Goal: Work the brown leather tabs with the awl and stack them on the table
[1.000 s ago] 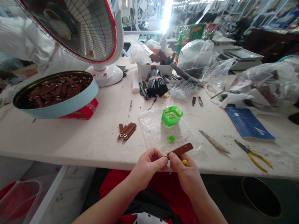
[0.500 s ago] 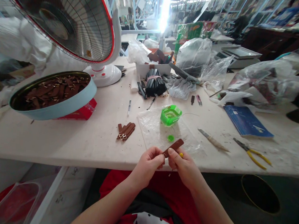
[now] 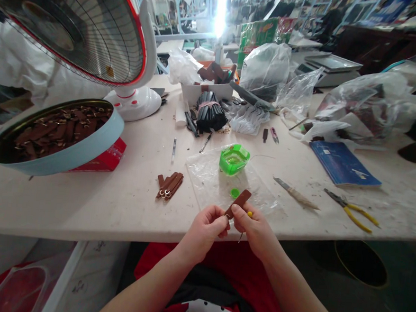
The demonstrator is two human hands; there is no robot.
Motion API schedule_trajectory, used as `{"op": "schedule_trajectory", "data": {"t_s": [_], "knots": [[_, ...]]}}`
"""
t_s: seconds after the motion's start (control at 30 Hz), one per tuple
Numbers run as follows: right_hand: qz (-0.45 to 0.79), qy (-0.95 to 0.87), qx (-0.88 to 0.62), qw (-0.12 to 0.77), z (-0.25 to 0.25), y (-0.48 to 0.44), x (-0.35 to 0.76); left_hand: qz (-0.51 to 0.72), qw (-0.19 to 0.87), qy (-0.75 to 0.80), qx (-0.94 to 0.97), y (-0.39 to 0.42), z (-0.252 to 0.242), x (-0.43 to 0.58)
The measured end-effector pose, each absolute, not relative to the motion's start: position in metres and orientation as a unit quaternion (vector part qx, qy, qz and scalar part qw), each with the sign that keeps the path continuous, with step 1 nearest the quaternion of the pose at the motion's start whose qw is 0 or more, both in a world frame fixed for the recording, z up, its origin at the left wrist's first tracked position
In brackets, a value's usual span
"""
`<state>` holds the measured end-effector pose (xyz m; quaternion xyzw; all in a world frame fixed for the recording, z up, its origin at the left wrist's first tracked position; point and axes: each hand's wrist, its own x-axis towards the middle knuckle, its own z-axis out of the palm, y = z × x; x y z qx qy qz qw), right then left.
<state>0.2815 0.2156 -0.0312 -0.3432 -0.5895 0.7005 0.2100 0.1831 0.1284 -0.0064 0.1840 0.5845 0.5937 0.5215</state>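
Note:
A brown leather strap (image 3: 241, 199) is pinched between both hands just over the table's front edge. My left hand (image 3: 208, 227) is closed on its lower end, where a bit of metal shows. My right hand (image 3: 255, 226) grips the strap's middle with the thumb on top. A small tool with a yellow end (image 3: 249, 214) also sticks out of the right hand; its kind is hidden by the fingers. Beyond the hands lie a green cap (image 3: 235, 193) and an open green plastic container (image 3: 234, 159) on a clear plastic sheet (image 3: 206, 175).
Left of the sheet lies a small pile of brown straps with metal rings (image 3: 169, 185). A round tin (image 3: 54, 157) full of similar pieces stands near a fan (image 3: 136, 104). To the right are a knife (image 3: 294, 193), yellow-handled pliers (image 3: 352, 211) and a blue book (image 3: 344, 164).
The view has shifted slightly, so the table items sit further left. Both hands keep hold of the strap, and a thin metal tip now shows below my right hand.

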Motion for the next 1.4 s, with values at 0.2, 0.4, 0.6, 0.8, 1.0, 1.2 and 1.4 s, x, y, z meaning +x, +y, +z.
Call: {"op": "schedule_trajectory", "data": {"t_s": [0.2,0.4,0.6,0.8,1.0,1.2,1.4], "knots": [[0.631,-0.654,-0.314,0.276,-0.033,0.242,0.291,0.595,0.524,0.589,0.155,0.131,-0.012,0.177],[0.525,-0.607,-0.401,0.442,-0.037,0.27,0.295,0.616,0.519,0.581,0.118,0.136,-0.017,0.168],[0.485,-0.631,-0.398,0.456,-0.052,0.276,0.275,0.625,0.492,0.593,0.125,0.137,-0.021,0.161],[0.473,-0.659,-0.401,0.426,-0.066,0.279,0.272,0.624,0.475,0.608,0.121,0.136,-0.021,0.161],[0.466,-0.664,-0.402,0.425,-0.067,0.278,0.272,0.621,0.467,0.618,0.119,0.134,-0.019,0.162],[0.481,-0.643,-0.398,0.445,-0.056,0.272,0.277,0.61,0.469,0.627,0.125,0.13,-0.02,0.163],[0.606,-0.474,-0.331,0.546,-0.007,0.241,0.297,0.599,0.512,0.598,0.147,0.125,-0.015,0.168]]}}
